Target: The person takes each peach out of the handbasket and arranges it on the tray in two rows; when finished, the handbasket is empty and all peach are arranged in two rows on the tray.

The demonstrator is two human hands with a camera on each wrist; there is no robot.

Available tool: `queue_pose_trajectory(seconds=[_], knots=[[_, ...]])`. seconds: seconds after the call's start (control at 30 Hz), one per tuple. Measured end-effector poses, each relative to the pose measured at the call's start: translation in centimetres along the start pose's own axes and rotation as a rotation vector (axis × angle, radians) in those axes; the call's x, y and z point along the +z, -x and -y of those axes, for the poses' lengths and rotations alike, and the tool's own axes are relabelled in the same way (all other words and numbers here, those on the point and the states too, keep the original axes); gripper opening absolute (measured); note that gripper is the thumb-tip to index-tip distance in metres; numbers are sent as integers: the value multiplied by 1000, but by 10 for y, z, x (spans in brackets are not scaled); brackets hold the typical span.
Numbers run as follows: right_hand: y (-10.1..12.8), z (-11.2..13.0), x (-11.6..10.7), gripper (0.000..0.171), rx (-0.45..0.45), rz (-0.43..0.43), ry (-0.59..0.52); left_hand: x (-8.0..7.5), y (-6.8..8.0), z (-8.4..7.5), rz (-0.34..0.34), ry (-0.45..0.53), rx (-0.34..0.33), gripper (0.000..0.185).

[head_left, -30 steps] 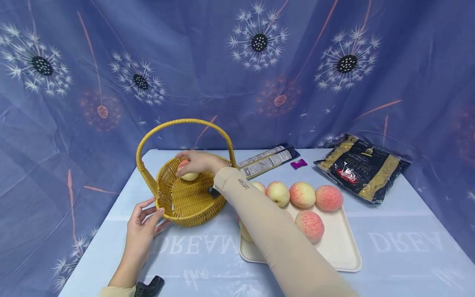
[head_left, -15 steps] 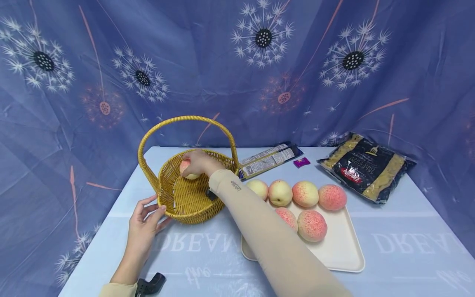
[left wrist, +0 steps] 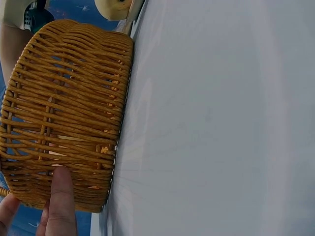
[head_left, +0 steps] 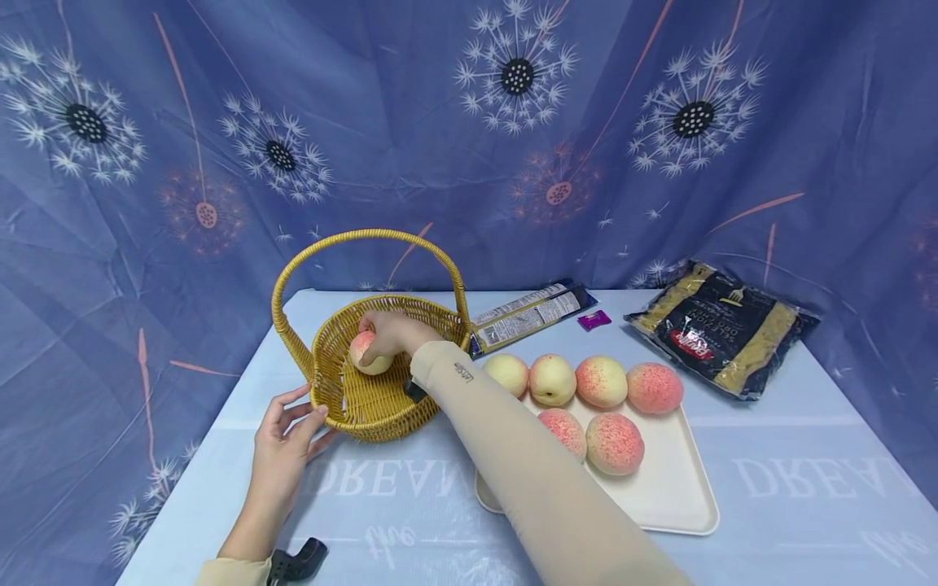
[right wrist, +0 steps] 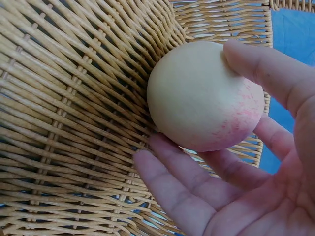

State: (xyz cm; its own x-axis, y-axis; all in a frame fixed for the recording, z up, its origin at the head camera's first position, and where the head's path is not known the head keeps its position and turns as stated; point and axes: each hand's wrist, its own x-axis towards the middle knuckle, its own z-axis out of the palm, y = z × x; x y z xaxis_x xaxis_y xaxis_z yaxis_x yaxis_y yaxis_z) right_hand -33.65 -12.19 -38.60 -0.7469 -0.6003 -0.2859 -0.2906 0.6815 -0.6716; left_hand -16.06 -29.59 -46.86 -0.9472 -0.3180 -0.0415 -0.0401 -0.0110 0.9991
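A yellow wicker basket (head_left: 374, 411) with a tall hooped handle stands at the left of the table. Inside it, my right hand (head_left: 399, 334) holds a pale peach (head_left: 364, 352) with a pink blush. In the right wrist view the thumb (right wrist: 251, 61) lies on one side of this peach (right wrist: 197, 93), and the fingers spread along its other side, near the woven wall. At the basket's front left, my left hand (head_left: 282, 435) touches the rim and outer wall. One straight finger (left wrist: 61, 196) presses the weave in the left wrist view.
Right of the basket, a cream tray (head_left: 681, 488) bears several peaches (head_left: 615, 443), partly hidden by the right sleeve (head_left: 528, 464). Behind lie a long printed packet (head_left: 531, 317), a small purple wrapped piece (head_left: 593, 320) and a black-and-gold bag (head_left: 721, 330). A patterned blue cloth hangs behind.
Inside the basket, the right hand and its peach have lowered slightly, and more of the peach shows now. The left hand stays at the basket's rim.
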Motion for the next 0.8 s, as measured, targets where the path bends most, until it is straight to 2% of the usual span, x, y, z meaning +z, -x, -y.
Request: queue_pose_trajectory(seconds=[0.23, 0.4, 0.8], knots=[[2, 2, -2, 63, 31, 65, 46, 0, 0, 0, 0, 7, -5, 49], [5, 6, -3, 60, 33, 89, 16, -1, -1, 0, -5, 12, -10, 49], [20, 7, -17, 62, -58, 63, -42, -1, -2, 1, 7, -8, -6, 51]])
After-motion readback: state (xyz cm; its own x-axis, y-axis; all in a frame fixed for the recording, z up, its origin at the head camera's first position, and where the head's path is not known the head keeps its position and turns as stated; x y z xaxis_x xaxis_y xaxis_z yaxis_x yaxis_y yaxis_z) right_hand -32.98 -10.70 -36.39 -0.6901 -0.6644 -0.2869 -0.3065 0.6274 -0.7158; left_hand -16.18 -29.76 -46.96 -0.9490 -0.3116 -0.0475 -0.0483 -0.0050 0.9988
